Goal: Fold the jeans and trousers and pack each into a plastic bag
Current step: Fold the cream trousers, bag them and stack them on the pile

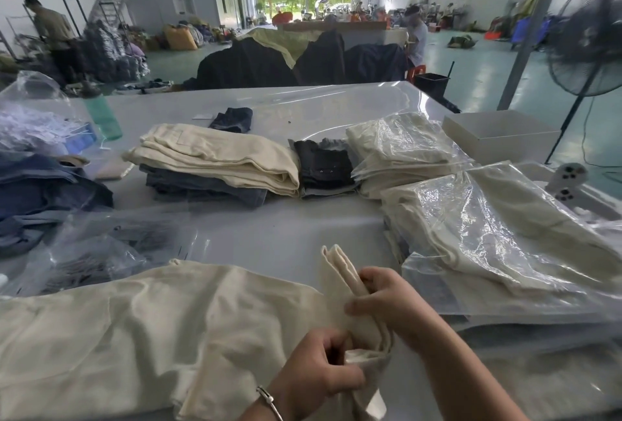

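Both hands, left (pixel 314 375) and right (pixel 387 302), gripping cream trousers (pixel 134 326) on grey table (pixel 269 242).

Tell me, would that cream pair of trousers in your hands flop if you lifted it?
Probably floppy: the cream trousers lie wrinkled, bunching where the left hand and right hand grip them. Likely not slippery, unlike the glossy bagged trousers.

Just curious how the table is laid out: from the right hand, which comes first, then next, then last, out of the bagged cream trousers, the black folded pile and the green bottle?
From the right hand:
1. Bagged cream trousers, just beyond it to the right.
2. Black folded pile, mid-table, straight ahead.
3. Green bottle, far left.
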A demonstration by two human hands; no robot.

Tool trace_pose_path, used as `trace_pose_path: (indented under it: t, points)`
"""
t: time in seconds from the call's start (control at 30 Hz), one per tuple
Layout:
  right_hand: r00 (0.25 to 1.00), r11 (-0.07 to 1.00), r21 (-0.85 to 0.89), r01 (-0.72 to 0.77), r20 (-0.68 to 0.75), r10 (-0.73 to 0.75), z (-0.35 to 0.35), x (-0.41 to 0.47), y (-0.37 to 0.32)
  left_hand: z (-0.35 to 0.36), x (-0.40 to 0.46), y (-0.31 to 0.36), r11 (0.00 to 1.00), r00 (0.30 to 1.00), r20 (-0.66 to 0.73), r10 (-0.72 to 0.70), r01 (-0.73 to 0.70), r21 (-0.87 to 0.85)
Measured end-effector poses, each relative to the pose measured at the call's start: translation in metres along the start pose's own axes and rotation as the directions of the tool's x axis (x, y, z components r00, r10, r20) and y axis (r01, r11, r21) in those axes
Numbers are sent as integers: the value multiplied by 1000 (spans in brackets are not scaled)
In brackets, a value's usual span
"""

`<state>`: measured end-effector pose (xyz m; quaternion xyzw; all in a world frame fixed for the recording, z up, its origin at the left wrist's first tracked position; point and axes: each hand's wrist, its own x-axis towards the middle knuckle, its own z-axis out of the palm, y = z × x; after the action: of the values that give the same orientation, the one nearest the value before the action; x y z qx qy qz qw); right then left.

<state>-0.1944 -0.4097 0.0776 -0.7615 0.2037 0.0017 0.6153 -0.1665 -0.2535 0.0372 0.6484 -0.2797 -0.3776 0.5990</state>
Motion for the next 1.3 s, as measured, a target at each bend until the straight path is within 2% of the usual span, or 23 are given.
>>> trace_pose_path:
  t: [0.1, 0.17, 0.23, 0.3, 0.4, 0.47, 0.53, 0.63, 0.7, 0.77, 0.83, 0.9, 0.97, 1.07, 1.17, 1.23, 1.3]
  points:
    - [989, 948, -315, 38, -127, -81, 11, -2, 5, -2, -1, 4, 993, 997, 66, -32, 39, -112]
    - [979, 918, -395, 36, -170, -111, 10, -6, -1, -2, -1, 7, 985, 990, 101, -101, 114, -132]
    - [969, 926, -377, 36, -213, -124, 5, -11, -8, 0, 2, 18, 989, 986, 123, -113, 123, -77]
    - [953, 957, -284, 65, -266, -144, -3, -18, -18, 4, 9, 35, 998, 990, 130, -48, 53, -32]
    - [942, 989, 2, 148, -304, -140, -24, -33, -30, 21, 22, 58, 991, 987, 133, 85, -70, -111]
    - [923, 977, 62, 205, -345, -171, -45, -42, -40, 39, 30, 74, 978, 977, 131, 166, -146, -147]
    - [888, 959, 29, 282, -387, -249, -68, -50, -54, 59, 41, 90, 965, 963, 131, 236, -216, -149]
    - [795, 924, -155, 349, -472, -380, -112, -54, -69, 91, 60, 117, 951, 941, 167, 294, -271, -152]
    - [740, 918, -232, 322, -543, -397, -144, -56, -70, 107, 73, 128, 964, 930, 259, 260, -236, -121]
    - [764, 937, -178, 302, -543, -349, -171, -54, -60, 115, 84, 134, 984, 932, 319, 171, -181, 2]
    - [816, 959, -120, 256, -506, -280, -189, -48, -41, 113, 100, 136, 978, 968, 218, 126, -158, 137]
    - [849, 978, -112, 178, -485, -209, -200, -40, -19, 107, 120, 133, 956, 988, -38, 152, -137, 259]
    - [858, 984, -134, 121, -484, -171, -205, -33, -2, 107, 140, 127, 948, 962, -229, 152, -76, 308]
    - [889, 980, -152, 128, -420, -181, -205, -28, 6, 127, 164, 121, 968, 967, -255, 12, 53, 246]
    - [908, 956, -244, 160, -344, -240, -201, -29, 4, 146, 182, 130, 954, 959, -268, -87, 157, 255]
    - [904, 921, -325, 216, -291, -314, -199, -32, 1, 150, 193, 139, 926, 949, -296, -109, 205, 316]
    - [904, 869, -431, 243, -223, -364, -196, -36, -2, 148, 204, 145, 883, 927, -370, -53, 216, 416]
